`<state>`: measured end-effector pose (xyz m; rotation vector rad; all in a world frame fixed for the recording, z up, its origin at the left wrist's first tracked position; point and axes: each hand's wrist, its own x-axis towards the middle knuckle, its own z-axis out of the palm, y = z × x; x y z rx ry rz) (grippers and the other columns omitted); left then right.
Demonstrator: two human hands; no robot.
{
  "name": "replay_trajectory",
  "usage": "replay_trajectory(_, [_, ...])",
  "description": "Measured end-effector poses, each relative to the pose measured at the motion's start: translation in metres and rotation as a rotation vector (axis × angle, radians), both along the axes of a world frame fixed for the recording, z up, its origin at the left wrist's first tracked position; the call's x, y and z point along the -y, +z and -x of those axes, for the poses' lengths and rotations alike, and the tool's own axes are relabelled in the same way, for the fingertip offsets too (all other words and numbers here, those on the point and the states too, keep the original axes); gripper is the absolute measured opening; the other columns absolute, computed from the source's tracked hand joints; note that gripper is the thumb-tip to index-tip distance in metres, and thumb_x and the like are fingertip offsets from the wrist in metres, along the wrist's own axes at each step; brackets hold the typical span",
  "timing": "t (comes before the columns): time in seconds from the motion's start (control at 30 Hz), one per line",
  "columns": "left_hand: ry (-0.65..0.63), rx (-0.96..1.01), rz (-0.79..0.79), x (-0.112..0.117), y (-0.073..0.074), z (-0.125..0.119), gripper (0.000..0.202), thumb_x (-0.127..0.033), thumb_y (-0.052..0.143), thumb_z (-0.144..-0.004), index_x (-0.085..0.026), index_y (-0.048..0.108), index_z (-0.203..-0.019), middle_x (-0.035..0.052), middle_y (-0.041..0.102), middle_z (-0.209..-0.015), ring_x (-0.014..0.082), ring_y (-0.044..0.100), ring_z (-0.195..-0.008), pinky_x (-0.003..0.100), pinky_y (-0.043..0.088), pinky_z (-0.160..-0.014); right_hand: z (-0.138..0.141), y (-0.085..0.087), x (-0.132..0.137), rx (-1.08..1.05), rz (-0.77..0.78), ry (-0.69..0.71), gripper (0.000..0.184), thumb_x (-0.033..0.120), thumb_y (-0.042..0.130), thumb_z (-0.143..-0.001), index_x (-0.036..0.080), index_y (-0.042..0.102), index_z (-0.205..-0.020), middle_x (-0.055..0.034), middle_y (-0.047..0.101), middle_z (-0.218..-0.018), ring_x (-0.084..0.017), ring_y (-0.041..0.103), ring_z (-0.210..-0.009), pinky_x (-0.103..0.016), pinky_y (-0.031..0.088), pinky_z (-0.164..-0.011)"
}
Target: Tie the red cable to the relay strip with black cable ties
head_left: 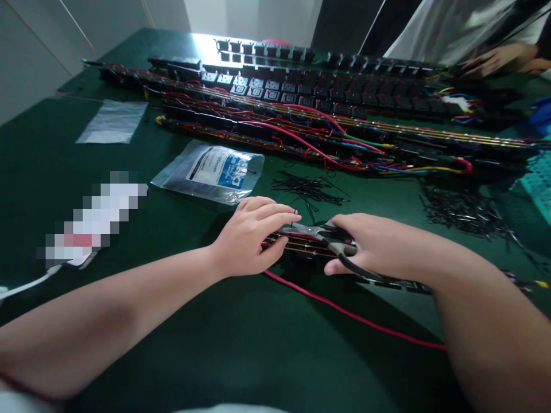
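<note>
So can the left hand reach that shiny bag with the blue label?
Probably yes. The shiny bag lies flat on the table just beyond the left hand, with nothing between them. That hand only rests on the wired strip, while the right hand grips the cutters.

Item (92, 221) at left pixelated; wired strip (301, 248) mostly under L hand (247, 241); pliers (321, 231) grips partly buried in R hand (374, 246).

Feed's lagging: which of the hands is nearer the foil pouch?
Left. The left hand lies just below the pouch; the right hand is farther right, gripping cutters.
</note>
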<state>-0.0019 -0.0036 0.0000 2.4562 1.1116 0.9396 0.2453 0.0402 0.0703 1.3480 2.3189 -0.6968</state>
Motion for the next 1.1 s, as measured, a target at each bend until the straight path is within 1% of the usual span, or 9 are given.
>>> replay_trajectory(0.17, [-0.007, -0.033, 0.007, 0.000, 0.000, 0.000, 0.034, -0.025, 0.053, -0.091, -0.016, 0.065, -0.122, 0.0074, 0.069, -0.125, 0.0240, 0.057, -0.118, 0.043, 0.040, -0.103, 0.004, -0.004, 0.003, 0.021, -0.002, -0.007, 0.065, 0.078, 0.063, -0.068, 0.023, 0.061, -0.101, -0.0068, 0.068, -0.092, -0.025, 0.063, -0.076, -0.031, 0.041, -0.057])
replay_trajectory(0.33, [-0.010, -0.057, 0.013, 0.000, 0.001, -0.001, 0.033, -0.027, 0.054, -0.091, -0.017, 0.065, -0.120, 0.0073, 0.071, -0.122, 0.0250, 0.059, -0.117, 0.044, 0.040, -0.103, 0.002, -0.009, 0.004, 0.061, -0.086, 0.038, 0.070, 0.083, 0.062, -0.063, 0.022, 0.060, -0.097, -0.0090, 0.068, -0.091, -0.028, 0.063, -0.076, -0.031, 0.038, -0.057])
replay_trajectory(0.47, [-0.017, -0.059, 0.014, 0.000, 0.001, 0.000, 0.032, -0.027, 0.053, -0.091, -0.017, 0.064, -0.120, 0.0077, 0.071, -0.123, 0.0254, 0.060, -0.117, 0.044, 0.040, -0.103, 0.001, -0.011, 0.003, 0.059, -0.097, 0.042, 0.069, 0.083, 0.063, -0.062, 0.023, 0.059, -0.096, -0.0088, 0.068, -0.090, -0.028, 0.063, -0.076, -0.031, 0.037, -0.056])
replay_trajectory(0.63, [-0.029, -0.049, 0.008, 0.000, 0.001, 0.000, 0.032, -0.024, 0.055, -0.090, -0.016, 0.064, -0.120, 0.0071, 0.071, -0.124, 0.0241, 0.060, -0.116, 0.043, 0.041, -0.103, 0.002, -0.010, 0.003, 0.077, -0.115, 0.044, 0.068, 0.083, 0.064, -0.061, 0.023, 0.056, -0.092, -0.0076, 0.067, -0.086, -0.027, 0.062, -0.073, -0.031, 0.036, -0.054])
replay_trajectory(0.83, [-0.026, -0.050, 0.005, 0.000, 0.001, -0.001, 0.034, -0.024, 0.055, -0.090, -0.016, 0.064, -0.122, 0.0067, 0.071, -0.125, 0.0238, 0.060, -0.116, 0.043, 0.041, -0.103, 0.005, -0.007, 0.004, 0.129, -0.112, 0.051, 0.068, 0.087, 0.059, -0.061, 0.024, 0.054, -0.087, -0.0063, 0.066, -0.079, -0.026, 0.060, -0.067, -0.031, 0.033, -0.052])
replay_trajectory(1.1, [-0.015, -0.054, 0.013, 0.001, 0.001, -0.001, 0.035, -0.024, 0.054, -0.090, -0.017, 0.064, -0.123, 0.0074, 0.071, -0.126, 0.0248, 0.060, -0.116, 0.044, 0.042, -0.103, 0.006, -0.008, 0.002, 0.096, -0.129, 0.077, 0.068, 0.087, 0.058, -0.062, 0.024, 0.054, -0.088, -0.0083, 0.068, -0.080, -0.027, 0.061, -0.066, -0.031, 0.031, -0.051])
